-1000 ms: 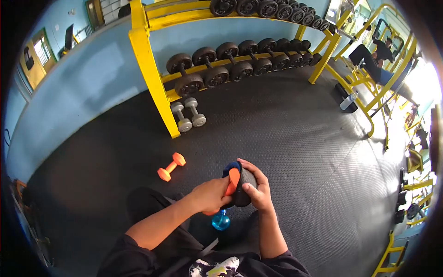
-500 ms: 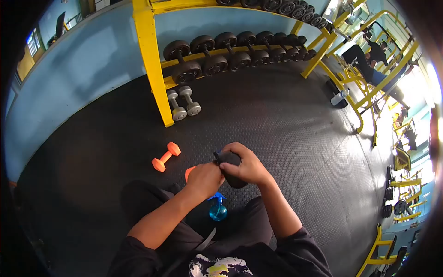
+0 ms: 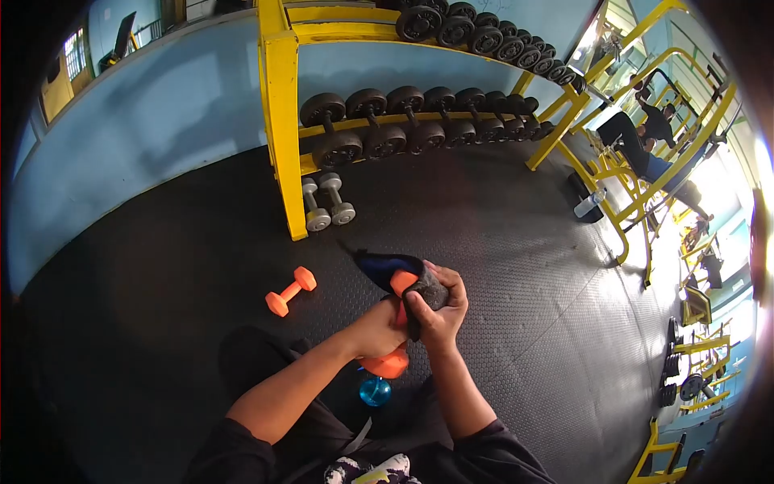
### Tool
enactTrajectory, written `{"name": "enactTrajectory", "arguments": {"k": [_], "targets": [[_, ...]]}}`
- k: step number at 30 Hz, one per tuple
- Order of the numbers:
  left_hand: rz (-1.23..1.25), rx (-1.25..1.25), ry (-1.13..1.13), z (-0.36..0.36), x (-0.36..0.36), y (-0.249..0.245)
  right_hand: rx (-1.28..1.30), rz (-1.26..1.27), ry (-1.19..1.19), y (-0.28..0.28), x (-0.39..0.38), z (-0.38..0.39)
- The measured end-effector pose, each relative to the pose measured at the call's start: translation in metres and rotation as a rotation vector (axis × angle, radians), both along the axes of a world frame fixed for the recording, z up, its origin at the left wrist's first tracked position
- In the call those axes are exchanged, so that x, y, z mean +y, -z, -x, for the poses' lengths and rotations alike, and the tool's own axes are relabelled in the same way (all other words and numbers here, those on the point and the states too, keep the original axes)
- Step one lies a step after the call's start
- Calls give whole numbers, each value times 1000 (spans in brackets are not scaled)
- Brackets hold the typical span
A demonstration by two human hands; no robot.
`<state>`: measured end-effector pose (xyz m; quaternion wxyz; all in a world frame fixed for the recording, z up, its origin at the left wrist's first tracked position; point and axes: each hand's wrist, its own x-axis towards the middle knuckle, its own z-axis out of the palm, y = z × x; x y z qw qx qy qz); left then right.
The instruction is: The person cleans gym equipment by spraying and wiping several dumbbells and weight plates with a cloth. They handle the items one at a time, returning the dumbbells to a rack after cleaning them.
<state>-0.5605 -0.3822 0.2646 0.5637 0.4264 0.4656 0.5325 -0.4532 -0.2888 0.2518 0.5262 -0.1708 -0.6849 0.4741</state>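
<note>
My left hand [image 3: 379,329] is wrapped round the handle of an orange dumbbell [image 3: 385,365], whose lower head shows below my fist and whose upper head shows between my hands. In my right hand [image 3: 439,308] is a dark grey cloth [image 3: 431,292], pressed against the upper head. A dark blue flap of the cloth hangs out to the left. Beneath the dumbbell, between my legs, stands a clear blue spray bottle [image 3: 375,391], its top mostly hidden. A second orange dumbbell [image 3: 291,291] lies on the black floor to the left.
Ahead stands a yellow rack [image 3: 282,129] with rows of black dumbbells [image 3: 383,139]. Two grey dumbbells [image 3: 336,198] lie by its foot. At the right are yellow machines, a water bottle [image 3: 589,203] and a person [image 3: 657,125] on a bench.
The cloth has opened out, with its blue flap now showing. The held dumbbell has come up into clearer view between my hands. The camera view has tilted up slightly.
</note>
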Motion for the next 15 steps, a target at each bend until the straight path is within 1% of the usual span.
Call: {"name": "enactTrajectory", "arguments": {"k": [2, 3, 4, 5, 6, 7, 8, 9, 10, 11, 12, 14, 15], "targets": [[142, 134, 30, 1, 0, 0, 84, 138, 108, 3, -7, 0], [146, 133, 32, 0, -1, 2, 135, 177, 148, 3, -12, 1], [124, 207, -1, -3, -2, 4, 134, 180, 153, 9, -11, -1], [99, 279, -34, -6, -1, 7, 216, 332, 156, 19, -7, -3], [103, 272, -28, -8, 4, 15, 294, 486, 158, 17, -8, -6], [12, 305, -71, -8, 10, 28, 380, 657, 139, 13, -2, -11], [-71, 338, -116, -10, 9, 35, 489, 790, 28, 12, 5, -15], [-61, 342, -118, -10, 9, 32, 534, 940, -91, 11, 6, -22], [29, 234, -160, -6, 12, 24, 589, 1078, -216, 8, 11, -29], [113, 131, -198, -2, 17, 18, 582, 1014, -293, 19, 18, -41], [109, 149, -191, 0, 22, 15, 602, 1007, -296, 2, 14, -41], [199, -189, -353, 2, 30, 17, 436, 592, -420, -27, 4, -50], [165, -286, -341, 6, 32, 15, 471, 605, -432, -13, 10, -61]]}}
